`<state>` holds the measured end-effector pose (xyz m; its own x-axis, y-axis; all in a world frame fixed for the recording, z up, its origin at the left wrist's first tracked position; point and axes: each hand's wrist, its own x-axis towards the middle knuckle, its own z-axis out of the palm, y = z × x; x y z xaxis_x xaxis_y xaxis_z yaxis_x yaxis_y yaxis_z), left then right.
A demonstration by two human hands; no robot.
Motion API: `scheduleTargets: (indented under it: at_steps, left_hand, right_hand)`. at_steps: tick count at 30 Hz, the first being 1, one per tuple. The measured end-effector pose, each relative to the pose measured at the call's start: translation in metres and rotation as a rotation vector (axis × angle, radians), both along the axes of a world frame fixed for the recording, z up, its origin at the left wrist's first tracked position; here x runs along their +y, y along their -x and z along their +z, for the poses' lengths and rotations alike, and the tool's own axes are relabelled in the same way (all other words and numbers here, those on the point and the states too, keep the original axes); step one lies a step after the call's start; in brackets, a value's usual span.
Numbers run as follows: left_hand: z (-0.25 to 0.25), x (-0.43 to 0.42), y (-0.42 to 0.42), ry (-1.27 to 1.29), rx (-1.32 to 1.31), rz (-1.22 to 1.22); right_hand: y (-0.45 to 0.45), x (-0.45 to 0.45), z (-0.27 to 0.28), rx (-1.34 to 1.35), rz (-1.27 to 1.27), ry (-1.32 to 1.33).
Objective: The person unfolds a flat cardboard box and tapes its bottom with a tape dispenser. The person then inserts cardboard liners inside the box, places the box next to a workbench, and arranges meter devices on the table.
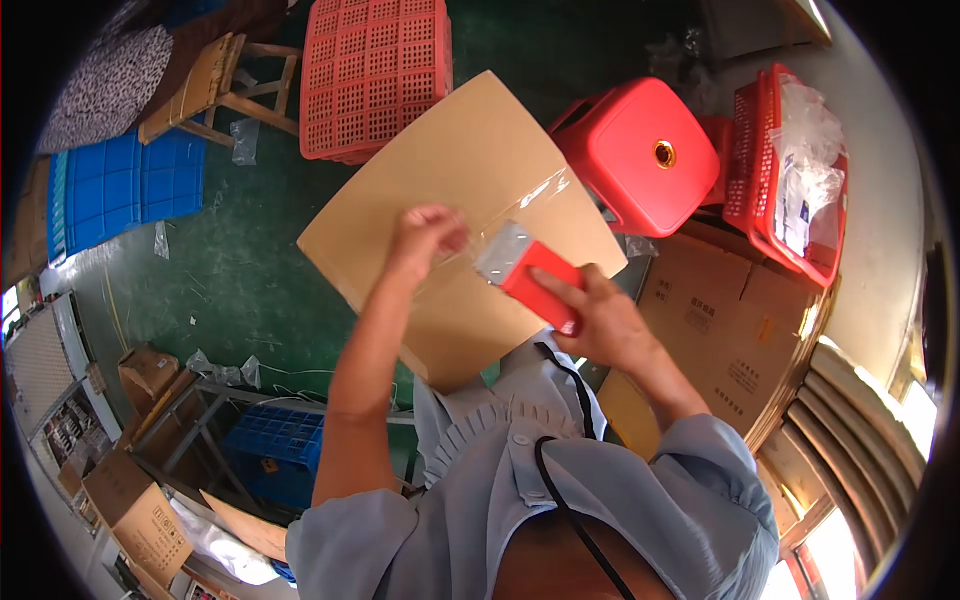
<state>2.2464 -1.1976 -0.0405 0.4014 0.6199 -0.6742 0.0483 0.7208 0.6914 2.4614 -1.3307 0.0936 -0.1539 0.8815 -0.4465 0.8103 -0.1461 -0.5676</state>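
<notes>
A brown cardboard box [440,170] stands in front of me, its upper face turned towards me. Clear shiny tape [545,190] runs along a seam on that face. My right hand [605,320] grips a red block-like tool [545,285] with a wide grey end, its exact kind unclear. That grey end is over the box's face near the taped seam. To the left of the tool, my left hand [428,238] is held over the cardboard with curled, slightly blurred fingers. Whatever may be between those fingers is too small to make out.
Red plastic crates [375,75] stand behind the box, beside a wooden stool [215,90]. A red plastic stool [655,155] and a red basket of plastic bags [795,180] are at right. Blue crates [125,190] sit left. Flat cardboard [715,330] leans at right.
</notes>
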Motion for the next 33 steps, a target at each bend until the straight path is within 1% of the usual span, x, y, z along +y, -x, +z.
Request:
scheduleTargets:
  at_steps: [1,2,5,8,10,12,13,15,18,20,21,22,24,25,26,28,29,30,31,32,33]
  left_hand:
    - [0.001,0.026,-0.004,-0.040,0.044,0.033]
    - [0.003,0.053,-0.007,-0.083,0.090,0.066]
    - [-0.006,0.133,-0.028,-0.208,0.149,0.065]
    - [-0.027,0.187,-0.076,-0.269,0.177,0.067]
    - [-0.049,0.215,-0.099,-0.328,0.254,0.084]
    - [-0.068,0.236,-0.115,-0.341,0.278,0.086]
    - [-0.078,0.243,-0.120,-0.343,0.342,0.088]
    - [-0.093,0.250,-0.128,-0.351,0.442,0.097]
    - [-0.131,0.254,-0.126,-0.392,0.430,0.054]
    - [-0.147,0.241,-0.133,-0.293,0.506,0.035]
    - [-0.162,0.244,-0.130,-0.506,0.669,-0.154]
    - [-0.176,0.246,-0.127,-0.499,0.672,-0.164]
    - [-0.143,0.239,-0.135,-1.014,1.208,-0.201]
    - [-0.118,0.234,-0.138,-0.953,1.165,-0.265]
    - [-0.111,0.230,-0.141,-0.959,1.160,-0.275]
    - [-0.100,0.220,-0.149,-0.716,1.042,-0.635]
    - [-0.094,0.200,-0.160,-0.686,1.150,-0.641]
    - [-0.110,0.191,-0.156,-0.844,1.181,-0.465]
    - [-0.127,0.185,-0.155,-1.001,1.196,-0.282]
    - [-0.124,0.188,-0.153,-0.869,1.219,-0.436]
    - [-0.121,0.186,-0.153,-0.893,1.208,-0.459]
  right_hand:
    - [-0.025,0.005,0.012,-0.068,0.016,0.034]
    - [-0.053,0.003,0.015,-0.152,0.019,-0.043]
    - [-0.118,0.004,0.018,-0.313,-0.099,0.006]
    - [-0.137,0.019,0.004,-0.261,-0.203,-0.075]
    - [-0.135,0.035,-0.009,-0.207,-0.272,-0.138]
    - [-0.135,0.047,-0.024,-0.189,-0.286,-0.072]
    - [-0.135,0.052,-0.035,-0.181,-0.298,-0.069]
    - [-0.134,0.060,-0.052,-0.182,-0.306,-0.055]
    - [-0.131,0.062,-0.076,-0.171,-0.302,-0.072]
    - [-0.128,0.062,-0.086,-0.174,-0.310,-0.053]
    - [-0.126,0.062,-0.088,-0.182,-0.308,-0.026]
    - [-0.123,0.062,-0.090,-0.191,-0.305,0.004]
    - [-0.119,0.061,-0.093,-0.189,-0.320,-0.004]
    - [-0.119,0.062,-0.094,-0.178,-0.317,-0.010]
    - [-0.119,0.062,-0.094,-0.168,-0.318,-0.009]
    - [-0.120,0.062,-0.094,-0.178,-0.327,0.014]
    - [-0.119,0.063,-0.095,-0.185,-0.318,0.038]
    - [-0.119,0.066,-0.091,-0.216,-0.311,0.104]
    - [-0.120,0.062,-0.094,-0.182,-0.306,0.066]
    - [-0.124,0.056,-0.097,-0.154,-0.306,0.032]
    - [-0.126,0.050,-0.090,-0.164,-0.287,0.069]
